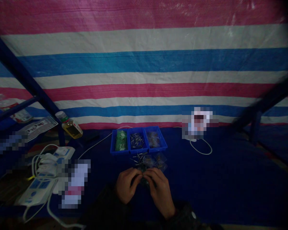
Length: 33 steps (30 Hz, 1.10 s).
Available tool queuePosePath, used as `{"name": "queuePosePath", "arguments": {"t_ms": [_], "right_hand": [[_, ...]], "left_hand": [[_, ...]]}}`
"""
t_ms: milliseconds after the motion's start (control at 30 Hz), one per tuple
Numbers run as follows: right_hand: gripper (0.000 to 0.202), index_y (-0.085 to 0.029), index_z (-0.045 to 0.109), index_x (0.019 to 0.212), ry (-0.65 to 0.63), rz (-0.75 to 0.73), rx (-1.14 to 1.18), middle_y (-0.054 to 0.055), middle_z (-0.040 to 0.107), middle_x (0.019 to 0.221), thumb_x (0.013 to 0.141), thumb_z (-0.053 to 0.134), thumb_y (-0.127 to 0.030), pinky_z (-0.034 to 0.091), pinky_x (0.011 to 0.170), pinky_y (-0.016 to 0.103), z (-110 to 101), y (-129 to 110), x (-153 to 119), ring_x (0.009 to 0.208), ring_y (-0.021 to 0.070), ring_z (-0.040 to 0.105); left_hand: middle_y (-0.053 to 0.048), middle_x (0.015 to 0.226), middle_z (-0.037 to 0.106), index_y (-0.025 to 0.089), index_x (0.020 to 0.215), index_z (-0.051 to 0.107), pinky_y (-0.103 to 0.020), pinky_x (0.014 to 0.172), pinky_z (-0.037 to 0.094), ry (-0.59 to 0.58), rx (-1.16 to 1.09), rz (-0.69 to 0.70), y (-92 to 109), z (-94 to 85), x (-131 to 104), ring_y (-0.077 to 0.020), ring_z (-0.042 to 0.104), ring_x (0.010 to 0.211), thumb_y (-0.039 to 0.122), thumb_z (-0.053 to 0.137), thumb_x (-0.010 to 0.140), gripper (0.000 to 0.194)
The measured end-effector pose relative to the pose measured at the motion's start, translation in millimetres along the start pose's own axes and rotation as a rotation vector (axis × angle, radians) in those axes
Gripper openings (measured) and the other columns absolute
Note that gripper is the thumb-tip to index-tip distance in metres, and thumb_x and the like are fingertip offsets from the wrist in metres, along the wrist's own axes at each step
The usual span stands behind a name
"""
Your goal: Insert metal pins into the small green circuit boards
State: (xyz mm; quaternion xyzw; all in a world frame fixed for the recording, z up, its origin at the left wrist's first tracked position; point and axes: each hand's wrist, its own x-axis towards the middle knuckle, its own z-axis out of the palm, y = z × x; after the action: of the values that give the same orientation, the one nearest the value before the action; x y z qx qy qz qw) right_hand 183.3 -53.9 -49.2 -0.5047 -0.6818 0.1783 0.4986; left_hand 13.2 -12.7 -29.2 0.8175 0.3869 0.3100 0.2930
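My left hand and my right hand meet low in the middle of the view, fingertips pinched together over the blue table. What they pinch is too small and dark to name. A dark greenish clump shows just beneath the fingertips. Right beyond the hands lie loose thin metal pins and several small clear plastic bags with brownish bits inside. Behind these stand three joined blue trays: the left tray holds green pieces, the middle tray metal pins, the right tray clear bags.
To the left are a white power strip with plugs and cables, a blurred-out flat item and a bottle of yellow liquid. A white cable loop lies at right. Blue metal posts flank the table; a striped sheet hangs behind.
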Motion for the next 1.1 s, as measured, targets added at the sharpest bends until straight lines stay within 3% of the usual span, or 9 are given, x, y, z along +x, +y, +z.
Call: {"name": "queuePosePath", "arguments": {"t_ms": [300,500,833,1100], "right_hand": [[0.019,-0.024,0.063,0.091,-0.020,0.091,-0.054,0.001,0.067,0.088,0.102,0.050,-0.015,0.043,0.079,0.036,-3.2,-8.2,0.8,0.083,0.0208,0.062],[0.022,-0.025,0.065,0.109,-0.005,-0.020,-0.037,0.003,0.070,0.100,0.100,0.051,-0.011,0.046,0.083,0.036,-4.5,-7.6,-0.1,0.091,0.0202,0.065],[0.017,-0.023,0.062,0.094,0.006,-0.004,-0.117,0.002,0.068,0.087,0.102,0.050,-0.014,0.043,0.076,0.035,-1.2,-4.1,1.4,0.080,0.0196,0.062],[0.022,-0.022,0.057,0.083,-0.025,-0.042,-0.273,0.003,0.064,0.079,0.102,0.048,-0.014,0.038,0.080,0.038,-1.4,-0.5,1.7,0.079,0.0217,0.058]], "left_hand": [[-0.002,0.072,0.065,0.019,0.083,0.063,-0.026,0.069,0.044,0.008,0.003,0.012,1.6,-0.6,-0.4,-0.0169,0.063,0.071,0.026,0.050,0.102,0.023],[-0.003,0.072,0.064,0.019,0.083,0.062,-0.026,0.067,0.045,0.033,-0.018,0.010,1.5,-0.9,-0.5,-0.0168,0.063,0.070,0.026,0.049,0.102,0.024],[-0.002,0.068,0.064,0.019,0.078,0.062,-0.025,0.064,0.045,0.043,0.005,0.044,6.2,-2.2,1.4,-0.0161,0.063,0.066,0.022,0.052,0.100,0.024],[-0.002,0.070,0.065,0.019,0.085,0.064,-0.027,0.065,0.043,0.037,0.047,0.076,1.1,1.2,0.8,-0.0166,0.062,0.067,0.022,0.054,0.099,0.018]]}}
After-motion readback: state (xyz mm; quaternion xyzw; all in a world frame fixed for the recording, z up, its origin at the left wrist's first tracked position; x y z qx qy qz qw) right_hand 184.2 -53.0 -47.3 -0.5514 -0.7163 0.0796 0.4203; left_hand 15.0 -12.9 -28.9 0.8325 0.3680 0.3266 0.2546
